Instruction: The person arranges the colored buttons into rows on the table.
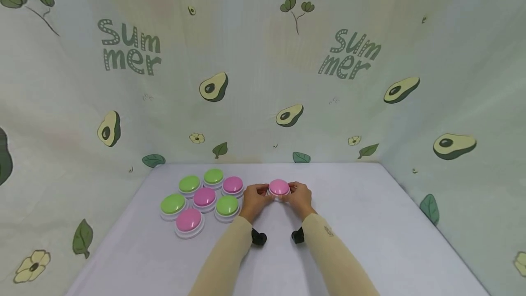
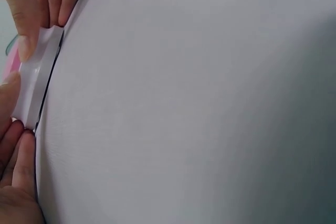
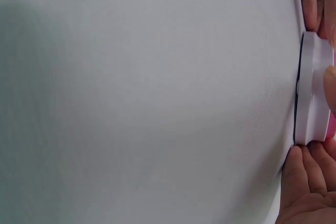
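A round pink push button [image 1: 279, 187] with a white base is between both hands on the white table. My left hand [image 1: 254, 200] grips its left side and my right hand [image 1: 301, 198] grips its right side. Both thumbs lie across the near face of the white base [image 2: 39, 72], while the other fingers curl along its sides. The right wrist view shows the base [image 3: 312, 93] upright, its underside close to the tabletop, with the pink dome partly out of frame.
Left of the hands stands a cluster of similar buttons: several green ones, such as the nearest green button [image 1: 227, 206], and three pink ones, including a pink button [image 1: 188, 220] at the front. A printed cloth [image 1: 255, 58] hangs behind and beside the table [image 1: 370, 232].
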`<state>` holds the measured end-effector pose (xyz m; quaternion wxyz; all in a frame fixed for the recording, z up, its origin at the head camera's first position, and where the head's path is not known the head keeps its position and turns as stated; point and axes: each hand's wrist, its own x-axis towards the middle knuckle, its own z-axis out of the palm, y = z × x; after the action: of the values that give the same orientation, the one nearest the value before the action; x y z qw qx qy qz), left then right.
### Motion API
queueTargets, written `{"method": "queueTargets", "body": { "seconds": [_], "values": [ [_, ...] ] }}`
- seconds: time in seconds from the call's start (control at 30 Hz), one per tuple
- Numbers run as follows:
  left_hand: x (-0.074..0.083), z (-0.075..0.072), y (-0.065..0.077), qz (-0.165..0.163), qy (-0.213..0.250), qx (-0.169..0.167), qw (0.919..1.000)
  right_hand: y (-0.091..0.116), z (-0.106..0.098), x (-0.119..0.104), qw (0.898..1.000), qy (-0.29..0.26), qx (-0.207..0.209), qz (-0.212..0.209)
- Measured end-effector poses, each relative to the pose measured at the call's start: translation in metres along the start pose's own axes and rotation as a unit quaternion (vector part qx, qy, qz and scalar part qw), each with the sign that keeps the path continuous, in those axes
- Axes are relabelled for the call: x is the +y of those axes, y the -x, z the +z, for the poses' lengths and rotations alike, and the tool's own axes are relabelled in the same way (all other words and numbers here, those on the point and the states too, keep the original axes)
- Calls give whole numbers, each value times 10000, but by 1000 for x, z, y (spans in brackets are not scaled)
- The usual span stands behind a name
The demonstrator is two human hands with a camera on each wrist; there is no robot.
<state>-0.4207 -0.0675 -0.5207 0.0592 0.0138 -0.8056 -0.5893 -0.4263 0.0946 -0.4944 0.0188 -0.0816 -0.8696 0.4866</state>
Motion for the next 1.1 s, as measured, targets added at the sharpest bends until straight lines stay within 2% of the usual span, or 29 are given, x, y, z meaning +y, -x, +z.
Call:
{"method": "queueTargets", "body": {
  "seconds": [0.1,0.47,0.77,0.93,1.1],
  "values": [
    [-4,0,5,-94,53,-25,9999,2,3,4,10000,-48,55,-17],
    [-10,-1,23,-125,335,-226,9991,8,4,12,9997,-47,168,-192],
    [-6,-12,37,-3,-53,-407,9992,12,5,17,9974,-696,-120,-141],
    [4,-23,46,92,-380,-794,9961,17,0,12,9983,-555,-107,-119],
    [12,-33,53,-135,-486,-913,9945,24,-4,3,9993,-208,268,-133]
  ]
}}
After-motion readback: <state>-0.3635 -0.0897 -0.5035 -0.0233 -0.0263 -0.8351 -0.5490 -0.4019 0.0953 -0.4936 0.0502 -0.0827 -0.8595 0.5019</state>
